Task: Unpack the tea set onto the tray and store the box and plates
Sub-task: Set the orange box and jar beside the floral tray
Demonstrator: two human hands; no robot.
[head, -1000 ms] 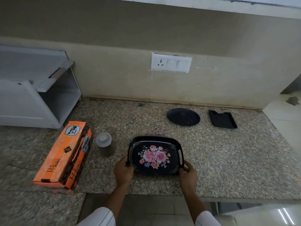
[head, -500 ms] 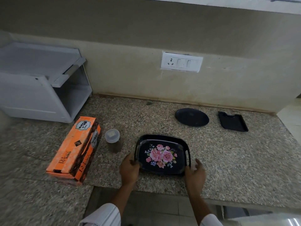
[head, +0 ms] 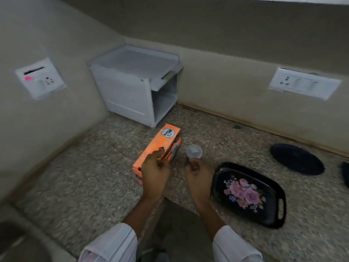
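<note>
Both grips are off the tray (head: 247,193) now; half a second ago they sat at its two near corners. That release suggests the tray is placed, and the task turns to the orange box (head: 160,148), which presumably holds the tea set and is not yet opened.

Largest first, with the box as landmark: the speckled desk (head: 85,176) carries everything. A white shelf unit (head: 136,82) stands behind the box in the corner. The flowered tray lies to the right of the box, nearer the desk's front edge. A round black plate (head: 296,159) lies further right, toward the wall, with another dark piece cut by the frame edge. A small lidded jar (head: 194,151) stands just right of the box.

The left hand (head: 154,174) has swung over the box's near end, knuckles up, fingers curled downward; blur hides whether they grip it yet. The right hand (head: 198,173) hovers between the box and the tray, just in front of the jar, fingers loosely curled and apparently empty.
</note>
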